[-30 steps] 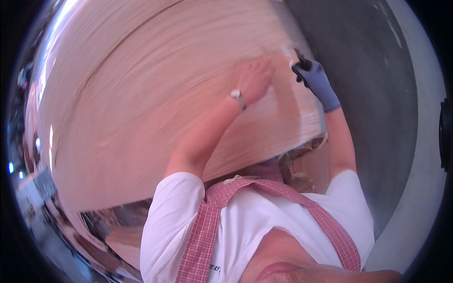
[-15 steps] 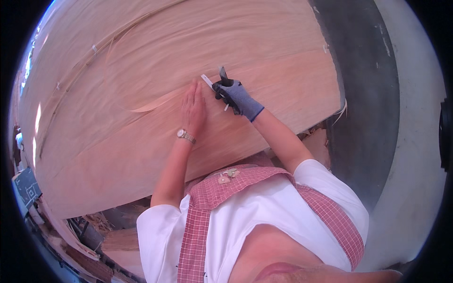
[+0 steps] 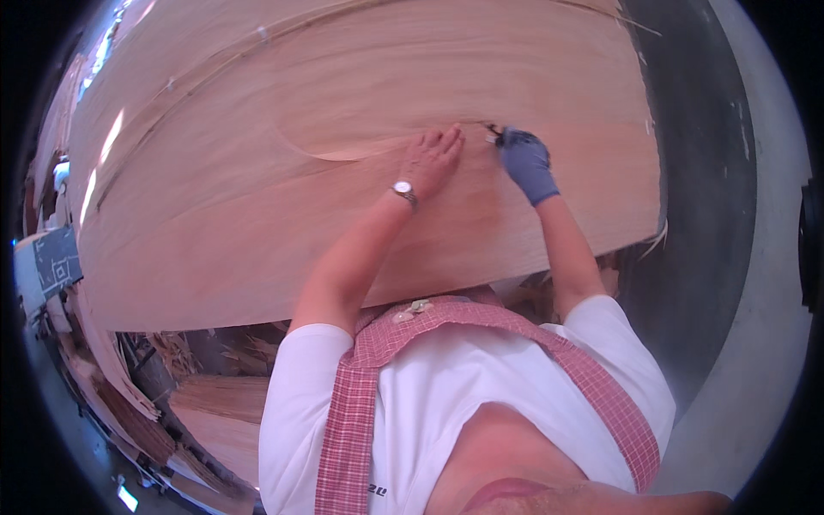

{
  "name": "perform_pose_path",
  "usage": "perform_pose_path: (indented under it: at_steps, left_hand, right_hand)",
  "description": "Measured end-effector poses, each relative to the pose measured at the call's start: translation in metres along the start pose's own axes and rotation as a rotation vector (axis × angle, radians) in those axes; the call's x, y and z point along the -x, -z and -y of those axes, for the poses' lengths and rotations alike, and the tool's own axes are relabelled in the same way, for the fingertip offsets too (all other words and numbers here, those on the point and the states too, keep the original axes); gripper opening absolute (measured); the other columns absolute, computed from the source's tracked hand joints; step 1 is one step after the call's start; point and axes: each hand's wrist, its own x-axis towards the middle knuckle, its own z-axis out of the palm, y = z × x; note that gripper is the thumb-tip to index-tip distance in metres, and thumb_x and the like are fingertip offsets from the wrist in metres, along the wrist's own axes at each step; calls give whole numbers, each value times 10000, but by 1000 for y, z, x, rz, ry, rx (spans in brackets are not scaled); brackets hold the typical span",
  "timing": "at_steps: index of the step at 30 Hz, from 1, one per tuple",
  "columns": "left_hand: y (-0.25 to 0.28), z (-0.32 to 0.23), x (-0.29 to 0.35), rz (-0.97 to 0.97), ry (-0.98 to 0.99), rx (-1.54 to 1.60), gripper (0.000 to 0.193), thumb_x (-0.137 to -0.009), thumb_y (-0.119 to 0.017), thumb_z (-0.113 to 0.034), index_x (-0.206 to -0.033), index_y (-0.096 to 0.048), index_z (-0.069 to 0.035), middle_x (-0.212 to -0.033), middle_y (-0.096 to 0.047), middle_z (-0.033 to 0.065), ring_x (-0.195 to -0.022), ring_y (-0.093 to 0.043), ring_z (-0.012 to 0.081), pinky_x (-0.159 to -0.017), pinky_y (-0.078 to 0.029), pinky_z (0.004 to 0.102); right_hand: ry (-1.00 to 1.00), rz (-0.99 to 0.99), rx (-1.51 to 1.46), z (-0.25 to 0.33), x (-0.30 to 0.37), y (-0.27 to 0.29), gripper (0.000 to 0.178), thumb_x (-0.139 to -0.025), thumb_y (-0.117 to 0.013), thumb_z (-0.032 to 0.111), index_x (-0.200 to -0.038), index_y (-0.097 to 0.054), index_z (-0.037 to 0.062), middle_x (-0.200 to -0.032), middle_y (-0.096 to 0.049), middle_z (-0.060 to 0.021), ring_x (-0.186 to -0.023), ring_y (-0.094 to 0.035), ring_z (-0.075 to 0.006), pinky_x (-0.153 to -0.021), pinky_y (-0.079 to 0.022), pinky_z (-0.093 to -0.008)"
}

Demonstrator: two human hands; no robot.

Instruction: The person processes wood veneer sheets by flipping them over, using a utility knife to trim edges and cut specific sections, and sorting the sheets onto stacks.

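A large sheet of pale wood veneer (image 3: 343,223) is spread before me, with a curled loose edge near my left hand. My left hand (image 3: 431,161), bare and wearing a watch (image 3: 403,190), lies flat on the sheet with its fingers stretched out toward the right. Just right of those fingertips is my right hand (image 3: 528,165), in a blue-grey glove with dark fingers. It is closed around a small dark tool (image 3: 493,130) whose tip rests at the veneer. Most of the tool is hidden in the fist, so its kind does not show clearly.
A dark strip of floor (image 3: 695,172) runs along the sheet's right end. Splintered veneer scraps (image 3: 249,352) and stacked boards (image 3: 219,396) lie below the near edge. At the far left stands a grey-blue box-shaped thing (image 3: 56,262). A long thin strip (image 3: 206,69) crosses the sheet's far part.
Both hands have moved to the right along the veneer, and the view has shifted. My right hand has turned, hiding more of the tool; the white piece beside it now barely shows.
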Motion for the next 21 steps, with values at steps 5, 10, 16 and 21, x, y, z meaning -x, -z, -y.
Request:
perform_pose_path:
  at_steps: [5,10,16,21]
  left_hand:
    - [12,27,41,83,119,2,499,-865,-604,-296,-1319,-528,-104,-1403,-487,78,-1259,-455,265,-1039,-351,489]
    - [89,102,174,11,455,-206,697,-862,-614,-404,-1441,-384,-89,-1472,-416,93,-1380,-344,270,-1146,-179,517]
    - [147,180,263,-23,430,-214,688,-856,-626,-386,-1429,-401,-79,-1468,-422,86,-1377,-349,266,-1158,-148,509]
    - [169,225,293,-122,404,-123,621,-877,-611,-315,-1418,-416,-80,-1458,-434,82,-1347,-395,246,-1156,-166,483]
  right_hand:
    - [-260,205,-1094,19,21,55,223,-921,-617,280,-959,-636,61,-692,-645,-45,-523,-527,-94,-494,-412,-266]
    - [-285,332,-1338,117,49,51,250,-916,-647,312,-982,-640,71,-704,-638,-2,-506,-432,-37,-470,-356,-209]
    - [-242,385,-1546,302,38,49,313,-941,-620,258,-1211,-594,102,-779,-664,-13,-568,-475,-34,-496,-389,-193]
    - [-308,289,-1680,417,17,38,285,-920,-649,249,-1111,-550,61,-785,-682,-42,-528,-492,-48,-450,-381,-206]
